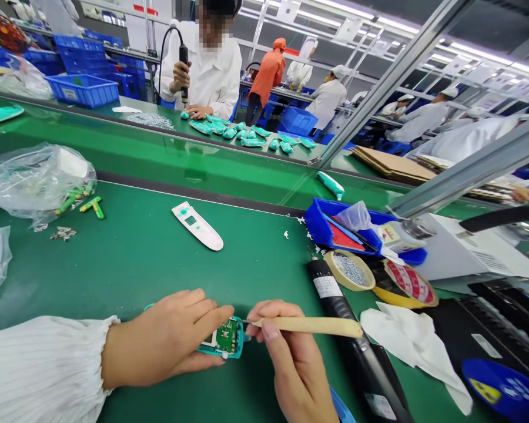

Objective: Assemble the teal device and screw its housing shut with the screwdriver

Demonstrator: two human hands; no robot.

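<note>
At lower centre, the left hand (163, 338) clamps the case (239, 348) in its fingers, the right hand (293, 358) pinches a tool (317, 325), whose slipping could gouge the board (227, 335)

a blue tray (314, 226) and a tape roll (408, 281) at your right, a clear bag (24, 176) at your left

beside the tape roll you have a beige ring (351, 287) of tiny metal pieces (351, 269) and, nearer you, a crumpled tissue (417, 335); beyond the bench, a blue bin (92, 96) sits leftward, a person in orange (268, 73) farther back.
</note>
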